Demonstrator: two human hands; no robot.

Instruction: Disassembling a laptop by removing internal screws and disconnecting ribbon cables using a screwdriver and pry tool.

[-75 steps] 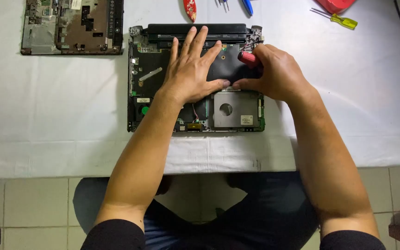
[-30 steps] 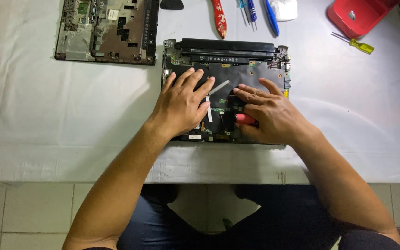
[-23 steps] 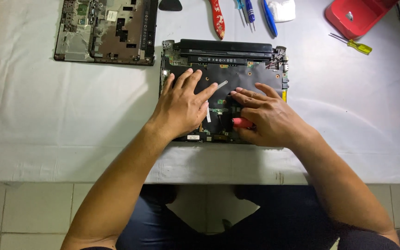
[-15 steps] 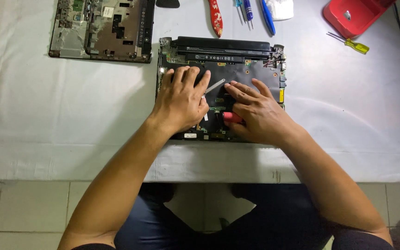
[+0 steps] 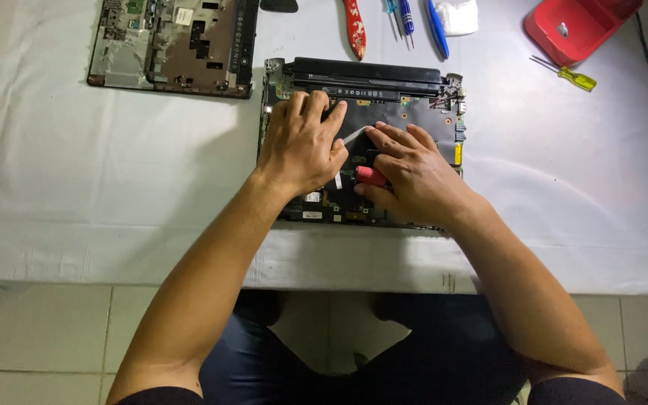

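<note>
Table [image 5: 76, 187]: white cloth over it; the near edge hangs above a tiled floor.
Laptop base [image 5: 361, 142]: lies open in the middle of the table, top cover off, board and battery bar bare. By the look of it, opening is done and the work on the inner parts is under way.
Cover panel [image 5: 170, 45]: taken off, lies apart at the upper left, inner side up.
Red tray [image 5: 575, 26]: upper right, cut off by the frame; its contents are too small to tell.
Left hand [image 5: 301, 142]: flat on the board's left half, fingers together, pressing down.
Right hand [image 5: 414, 172]: fingers reach onto the board; a red-handled tool [image 5: 370, 175] sits under the palm.
Tool tip: hidden by the fingers.
Spare tools [image 5: 399, 22]: red and blue handles in a row past the base; yellow screwdriver [image 5: 568, 73] beside the tray.
Screws: none can be made out.
</note>
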